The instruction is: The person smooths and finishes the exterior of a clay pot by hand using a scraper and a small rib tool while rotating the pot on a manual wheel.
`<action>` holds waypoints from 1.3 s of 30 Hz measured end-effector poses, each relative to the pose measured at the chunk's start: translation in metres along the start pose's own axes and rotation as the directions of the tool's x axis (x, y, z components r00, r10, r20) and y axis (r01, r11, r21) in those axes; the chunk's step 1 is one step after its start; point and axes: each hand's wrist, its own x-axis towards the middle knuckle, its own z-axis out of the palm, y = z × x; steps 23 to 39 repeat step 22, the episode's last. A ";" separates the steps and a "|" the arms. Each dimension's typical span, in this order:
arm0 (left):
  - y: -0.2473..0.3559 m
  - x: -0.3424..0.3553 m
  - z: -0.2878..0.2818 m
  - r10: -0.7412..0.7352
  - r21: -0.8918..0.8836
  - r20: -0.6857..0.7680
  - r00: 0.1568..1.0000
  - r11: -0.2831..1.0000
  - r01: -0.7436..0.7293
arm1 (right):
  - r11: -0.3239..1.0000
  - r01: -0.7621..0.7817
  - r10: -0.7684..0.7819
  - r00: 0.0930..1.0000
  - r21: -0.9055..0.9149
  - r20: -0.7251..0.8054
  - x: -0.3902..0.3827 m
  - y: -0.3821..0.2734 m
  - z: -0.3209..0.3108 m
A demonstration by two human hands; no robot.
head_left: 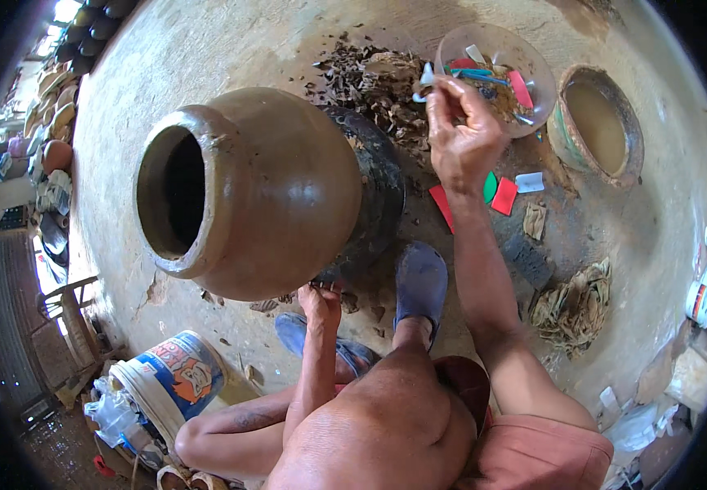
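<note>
A large brown clay pot (288, 180) with a wide round mouth sits tilted to the left on a dark, rounded base (382, 184). My left hand (321, 305) is at the pot's underside, its fingers curled and partly hidden by the pot and base. My right hand (468, 135) is raised at the near left edge of a clear plastic bowl (545, 61). Between thumb and fingers it pinches a small pale blue plastic piece (428, 75). Inside the bowl are a red piece (521, 88) and blue strips (480, 75).
Clay scraps (374, 77) lie heaped behind the pot. A tub of murky water (628, 122) stands at right. Red (504, 196), green (490, 188) and white pieces (530, 182) and a crumpled cloth (572, 310) lie on the floor. A bucket (178, 376) is at lower left.
</note>
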 end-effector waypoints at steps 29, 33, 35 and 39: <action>0.024 0.008 -0.021 -0.158 0.124 0.195 0.968 0.983 0.136 | 0.720 -0.113 0.498 0.771 -0.685 0.397 -0.133 0.051 -0.222; 0.024 0.008 -0.021 -0.158 0.124 0.195 0.968 0.983 0.136 | 0.720 -0.113 0.498 0.771 -0.685 0.397 -0.133 0.051 -0.222; 0.024 0.008 -0.021 -0.158 0.124 0.195 0.968 0.983 0.136 | 0.720 -0.113 0.498 0.771 -0.685 0.397 -0.133 0.051 -0.222; 0.024 0.008 -0.021 -0.158 0.124 0.195 0.968 0.983 0.136 | 0.720 -0.113 0.498 0.771 -0.685 0.397 -0.133 0.051 -0.222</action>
